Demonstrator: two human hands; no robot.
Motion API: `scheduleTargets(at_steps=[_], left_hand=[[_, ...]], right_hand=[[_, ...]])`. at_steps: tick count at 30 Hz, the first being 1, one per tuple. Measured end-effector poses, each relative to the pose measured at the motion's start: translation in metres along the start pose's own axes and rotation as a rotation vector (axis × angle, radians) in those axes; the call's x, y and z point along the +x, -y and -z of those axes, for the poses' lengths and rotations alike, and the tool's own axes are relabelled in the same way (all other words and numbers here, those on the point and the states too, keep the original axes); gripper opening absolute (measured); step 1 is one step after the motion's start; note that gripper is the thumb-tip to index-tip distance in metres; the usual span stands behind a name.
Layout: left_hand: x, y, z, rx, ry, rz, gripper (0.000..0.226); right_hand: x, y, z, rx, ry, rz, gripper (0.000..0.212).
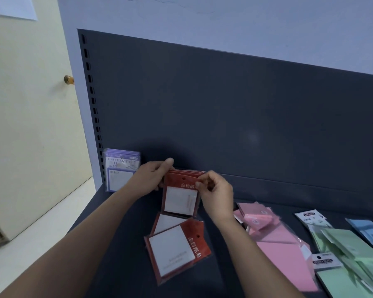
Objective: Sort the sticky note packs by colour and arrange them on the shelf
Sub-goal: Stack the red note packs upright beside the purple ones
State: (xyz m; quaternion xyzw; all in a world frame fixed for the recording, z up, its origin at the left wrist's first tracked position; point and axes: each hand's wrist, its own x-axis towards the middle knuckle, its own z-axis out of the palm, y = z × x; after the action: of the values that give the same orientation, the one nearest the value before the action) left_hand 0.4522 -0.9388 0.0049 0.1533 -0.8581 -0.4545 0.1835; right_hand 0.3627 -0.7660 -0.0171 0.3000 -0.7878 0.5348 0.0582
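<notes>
Red sticky note packs (181, 190) stand upright in a small row at the middle of the frame, against the dark back panel (224, 115) of the shelf (121, 265). I grasp this row from both sides: my left hand (151, 179) wraps its left edge with the thumb up over the top, and my right hand (215, 194) pinches the upper right corner of the front pack between thumb and fingertips. Just below, toward the lower middle of the frame, two more red packs (177, 252) lie flat and overlapping on the shelf surface, tilted, their white note windows facing up. To the left of my left hand, at the shelf's left end, purple packs (121, 171) stand upright together against the back panel. Right of my right forearm, a loose heap of pink packs (274, 237) lies on the shelf, some at odd angles. Farther right, near the lower right corner, green packs (349, 259) sprawl over one another, and blue packs (368, 231) sit at the right edge of the frame, partly cut off. In the upper left of the frame a pale door (30, 115) with a round knob (68, 79) stands beside the shelf.
</notes>
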Motion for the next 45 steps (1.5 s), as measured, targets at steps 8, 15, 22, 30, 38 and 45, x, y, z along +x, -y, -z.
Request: scheduleTargets(at_steps=[8, 15, 22, 30, 38, 45], left_hand=[[0.002, 0.002, -0.002, 0.131, 0.042, -0.050, 0.015], [0.002, 0.004, -0.005, 0.131, 0.034, -0.054, 0.015], [0.001, 0.006, -0.004, 0.101, 0.029, -0.059, 0.014], [0.001, 0.006, -0.001, 0.074, 0.074, -0.066, 0.015], [0.000, 0.008, 0.008, -0.093, 0.223, -0.049, 0.043], [0.001, 0.011, -0.001, 0.022, 0.080, -0.061, 0.024]], right_hand=[[-0.012, 0.014, 0.010, -0.262, 0.142, -0.285, 0.033], [-0.034, 0.023, 0.011, -0.748, 0.880, -0.334, 0.059], [-0.029, 0.020, 0.013, -0.274, 0.669, -0.377, 0.012], [-0.002, 0.042, 0.016, -0.109, 0.159, 0.028, 0.019], [0.002, 0.028, -0.012, -0.201, 0.034, 0.144, 0.013], [-0.001, 0.027, -0.019, -0.381, -0.005, 0.232, 0.023]])
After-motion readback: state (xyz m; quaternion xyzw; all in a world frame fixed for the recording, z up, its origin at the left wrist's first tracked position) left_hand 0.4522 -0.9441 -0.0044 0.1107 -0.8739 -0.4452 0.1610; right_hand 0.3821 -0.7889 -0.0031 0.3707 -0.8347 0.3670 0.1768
